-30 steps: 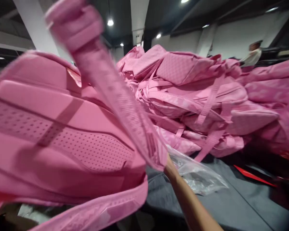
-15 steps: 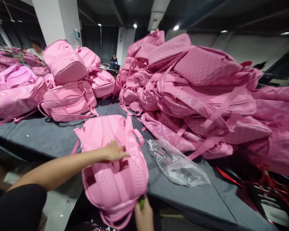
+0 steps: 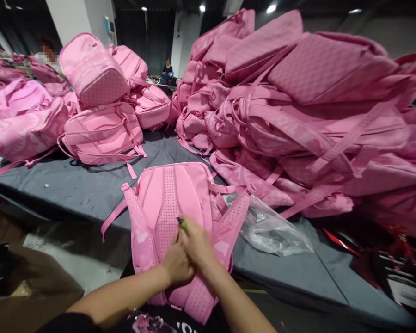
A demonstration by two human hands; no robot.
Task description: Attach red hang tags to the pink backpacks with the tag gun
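Note:
A pink backpack (image 3: 152,189) lies in front of me, its padded back panel facing up and its shoulder straps spread to both sides. Over the lower middle of that panel, my left hand (image 3: 178,263) is closed with its fingers curled; what it grips is hidden. Against it, slightly higher and to the right, is my right hand (image 3: 196,240), closed round a small green tool (image 3: 183,225) with a dark tip. Most of the tool is covered by my fingers.
Pink backpacks form a tall pile (image 3: 298,120) on the right and more bags (image 3: 100,132) at the left. A clear plastic bag (image 3: 277,231) lies on the grey-covered table (image 3: 65,194). Red and dark items (image 3: 398,259) sit at far right. Other people are in the background.
My right hand has come up from the backpack's lower edge with the green tool to meet my left hand, which has moved lower and closed. The shoulder straps now lie spread outward.

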